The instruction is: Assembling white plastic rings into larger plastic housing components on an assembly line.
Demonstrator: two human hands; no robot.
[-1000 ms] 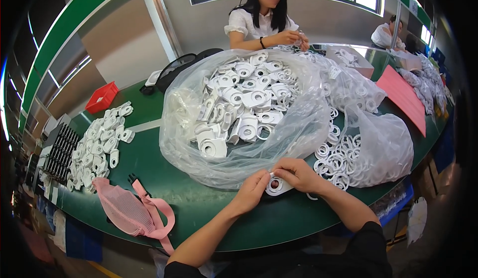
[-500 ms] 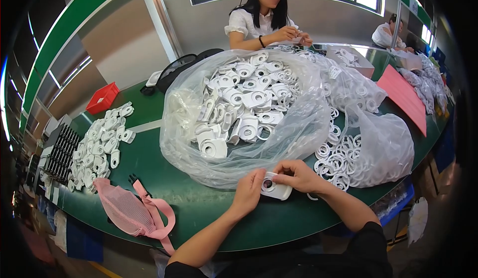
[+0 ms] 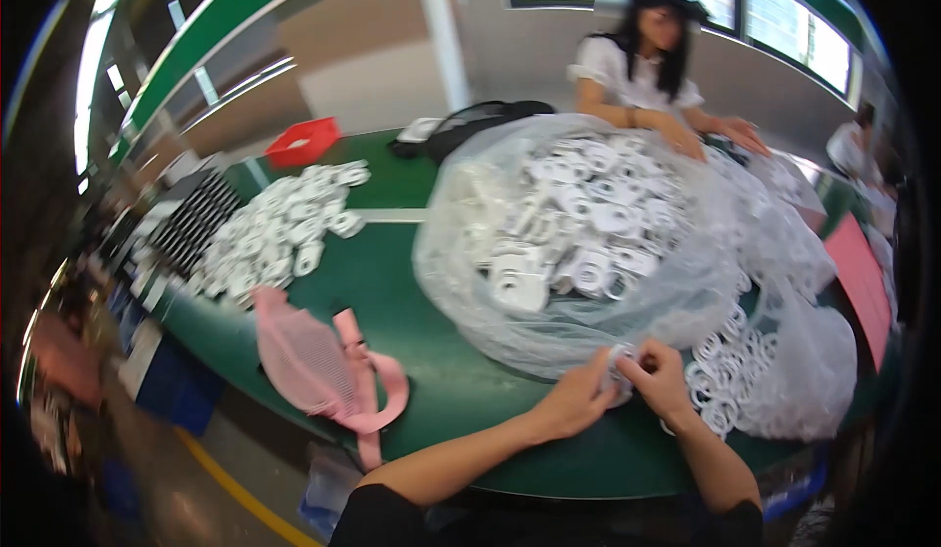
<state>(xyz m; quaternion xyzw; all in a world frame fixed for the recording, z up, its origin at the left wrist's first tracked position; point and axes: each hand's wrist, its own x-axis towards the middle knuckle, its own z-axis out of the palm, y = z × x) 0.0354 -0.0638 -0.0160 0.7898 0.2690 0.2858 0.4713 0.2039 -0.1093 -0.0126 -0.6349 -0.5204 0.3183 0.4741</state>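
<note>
Over the front edge of the green table, my left hand [image 3: 576,397] grips a white plastic part with a round hole [image 3: 617,359]. My right hand [image 3: 660,380] pinches the same part from the other side, its fingertips at the hole. Motion blur and my fingers hide much of the piece. Just beyond my hands stands a large open clear plastic bag [image 3: 461,302] full of similar white parts [image 3: 603,216]. Close to my right hand, loose white rings [image 3: 723,371] spill from a second clear bag [image 3: 809,375].
Left on the green table [image 3: 431,341] lie a pink mesh pouch [image 3: 306,359] with a strap, a heap of white parts [image 3: 279,228], a black ribbed stack [image 3: 196,219] and a red tray [image 3: 316,143]. A pink sheet [image 3: 863,277] lies right. Opposite works a person [image 3: 637,72].
My view has swung left, so everything sits further right in the picture. The white part has been tipped more upright between my hands. The co-worker's hands have moved apart and down toward the table.
</note>
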